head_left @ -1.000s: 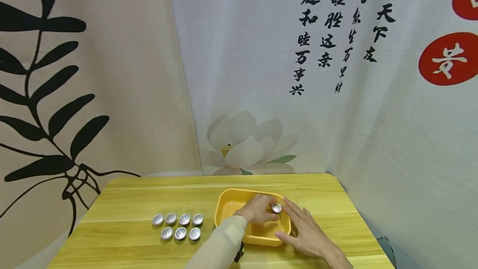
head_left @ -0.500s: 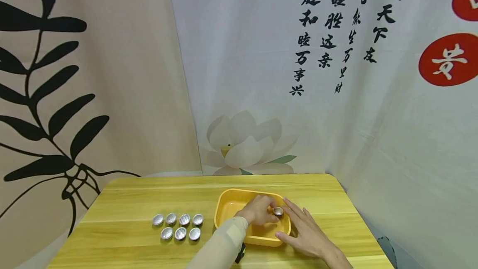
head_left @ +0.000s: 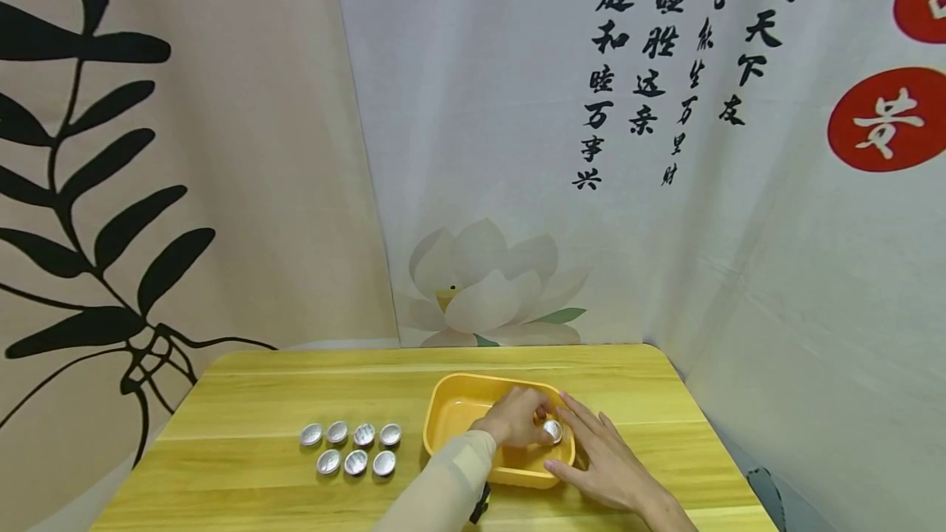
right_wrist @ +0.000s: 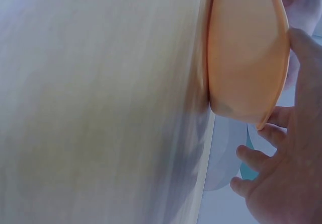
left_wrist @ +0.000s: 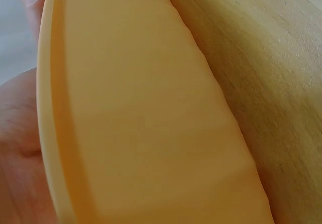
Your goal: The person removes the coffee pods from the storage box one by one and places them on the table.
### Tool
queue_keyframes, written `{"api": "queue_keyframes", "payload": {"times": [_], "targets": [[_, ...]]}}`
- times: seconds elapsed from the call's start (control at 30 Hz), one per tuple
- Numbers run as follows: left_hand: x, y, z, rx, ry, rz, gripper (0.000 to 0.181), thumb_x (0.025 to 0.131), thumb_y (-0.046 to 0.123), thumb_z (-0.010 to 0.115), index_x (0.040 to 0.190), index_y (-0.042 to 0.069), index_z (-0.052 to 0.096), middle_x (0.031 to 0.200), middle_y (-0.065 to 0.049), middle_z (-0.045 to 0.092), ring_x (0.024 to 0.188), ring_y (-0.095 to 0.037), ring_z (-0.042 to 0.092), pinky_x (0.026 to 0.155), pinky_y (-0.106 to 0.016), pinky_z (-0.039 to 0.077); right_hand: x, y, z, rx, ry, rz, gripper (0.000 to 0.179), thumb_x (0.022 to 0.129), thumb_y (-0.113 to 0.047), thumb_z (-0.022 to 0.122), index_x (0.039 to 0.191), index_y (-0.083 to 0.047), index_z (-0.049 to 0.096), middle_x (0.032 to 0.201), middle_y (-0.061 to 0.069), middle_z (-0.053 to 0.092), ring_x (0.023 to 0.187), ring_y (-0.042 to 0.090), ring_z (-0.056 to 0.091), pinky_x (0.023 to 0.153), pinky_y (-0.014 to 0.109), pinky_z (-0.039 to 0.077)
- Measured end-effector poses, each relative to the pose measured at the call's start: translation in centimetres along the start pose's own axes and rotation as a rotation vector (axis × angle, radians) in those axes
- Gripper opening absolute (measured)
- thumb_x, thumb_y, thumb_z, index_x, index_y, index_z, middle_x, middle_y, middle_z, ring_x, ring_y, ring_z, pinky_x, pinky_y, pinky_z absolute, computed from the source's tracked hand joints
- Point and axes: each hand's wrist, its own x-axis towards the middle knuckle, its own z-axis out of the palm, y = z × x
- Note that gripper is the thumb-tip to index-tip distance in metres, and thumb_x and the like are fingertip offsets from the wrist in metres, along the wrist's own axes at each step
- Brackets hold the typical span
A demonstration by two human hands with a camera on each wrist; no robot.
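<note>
A shallow yellow plastic tray stands on the table. My left hand reaches over its near left side, with bent fingers pinching a small round silver cup near the right end; part of the cup is hidden by fingers. At the tray's right end, my right hand grips the rim, thumb at the near corner and fingers spread toward the far one. The right wrist view shows fingertips hooked at the tray's corner. In the left wrist view, the tray wall hides most of the left hand.
To the left of the tray, several matching silver cups sit in two rows on the wooden table. A black wrist device shows beneath the left sleeve. Printed curtains hang behind the table.
The silver cup has shifted slightly toward the near side of the tray and changed its tilt along with the left fingers. The right hand and the table cups stay put.
</note>
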Motion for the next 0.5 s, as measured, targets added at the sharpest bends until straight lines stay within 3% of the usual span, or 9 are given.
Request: {"api": "queue_keyframes", "payload": {"times": [0.27, 0.5], "targets": [[0.03, 0.20, 0.23, 0.005, -0.001, 0.009, 0.020, 0.093, 0.019, 0.096, 0.110, 0.015, 0.086, 0.100, 0.005, 0.084, 0.088, -0.003, 0.071, 0.083, -0.021, 0.062, -0.03, -0.09, -0.13, 0.000, -0.004, 0.006, 0.089, 0.104, -0.069, 0.071, 0.169, -0.012, 0.052, 0.186, 0.008, 0.035, 0.167, 0.037, 0.044, 0.131, 0.083, 0.030], [0.26, 0.08, 0.35, -0.016, -0.013, -0.019, 0.016, 0.095, 0.023, 0.094, 0.103, 0.014, 0.084, 0.093, 0.007, 0.081, 0.083, -0.003, 0.067, 0.079, -0.021, 0.060, -0.06, -0.15, -0.13, -0.012, -0.016, 0.013, 0.092, 0.104, -0.070, 0.070, 0.170, -0.009, 0.050, 0.187, 0.007, 0.033, 0.168, 0.036, 0.042, 0.132, 0.081, 0.030]]}}
